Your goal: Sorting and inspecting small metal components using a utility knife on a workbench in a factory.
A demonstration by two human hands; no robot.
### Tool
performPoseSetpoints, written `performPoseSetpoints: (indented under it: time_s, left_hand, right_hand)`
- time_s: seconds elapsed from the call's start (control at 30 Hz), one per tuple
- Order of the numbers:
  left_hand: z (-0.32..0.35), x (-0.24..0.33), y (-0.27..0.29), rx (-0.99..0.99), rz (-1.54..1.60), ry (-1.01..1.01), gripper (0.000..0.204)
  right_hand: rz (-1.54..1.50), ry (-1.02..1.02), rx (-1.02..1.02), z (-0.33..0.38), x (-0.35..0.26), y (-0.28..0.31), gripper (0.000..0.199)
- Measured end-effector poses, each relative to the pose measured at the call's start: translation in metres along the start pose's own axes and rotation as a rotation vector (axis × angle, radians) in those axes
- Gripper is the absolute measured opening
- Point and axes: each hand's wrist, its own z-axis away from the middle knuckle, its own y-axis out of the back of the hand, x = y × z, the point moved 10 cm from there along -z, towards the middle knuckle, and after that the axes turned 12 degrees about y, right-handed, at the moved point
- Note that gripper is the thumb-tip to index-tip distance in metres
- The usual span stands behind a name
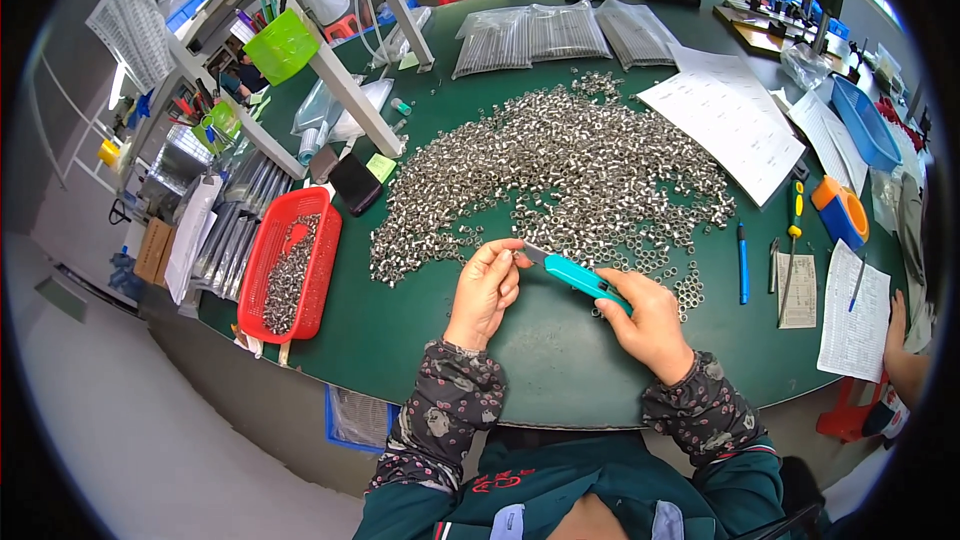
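Note:
My right hand (650,318) is wrapped round a teal utility knife (575,277), its blade pointing left. The blade tip meets the fingertips of my left hand (487,292). Between that thumb and forefinger is pinched a small shiny piece that looks like one of the metal rings, mostly hidden by the fingers. Just beyond both hands spreads a wide heap of small silvery metal rings (560,155), with loose ones scattered along its near edge. More small metal pieces lie in a red plastic basket (325,275) at the left.
Bagged metal rods (570,32) lie beyond the heap. Printed sheets (725,120), a blue pen (743,265), a yellow-handled screwdriver (797,205) and a blue-orange tape dispenser (840,212) are at the right. A black box (355,183) sits near the shelf post (345,90). Another person's arm (905,360) shows at the right edge.

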Motion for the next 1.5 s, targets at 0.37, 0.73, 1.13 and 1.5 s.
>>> performPoseSetpoints:
  time_s: [0.37, 0.73, 1.13, 1.5]
  left_hand:
    - [0.0, -0.001, 0.002, -0.044, 0.088, -0.008, 0.011]
    - [0.001, 0.006, 0.002, 0.026, -0.052, -0.085, 0.011]
    - [-0.002, 0.003, 0.009, 0.051, -0.163, -0.087, 0.013]
    - [0.001, 0.003, 0.007, 0.053, -0.025, -0.059, 0.012]
  right_hand:
    - [-0.011, -0.001, -0.027, 0.0, -0.001, -0.003, 0.027]
    - [-0.093, -0.039, -0.069, 0.004, 0.007, -0.01, 0.027]
    - [0.076, -0.003, -0.07, -0.002, -0.007, 0.0, 0.028]
    - [-0.082, -0.032, -0.039, 0.002, 0.007, -0.005, 0.026]
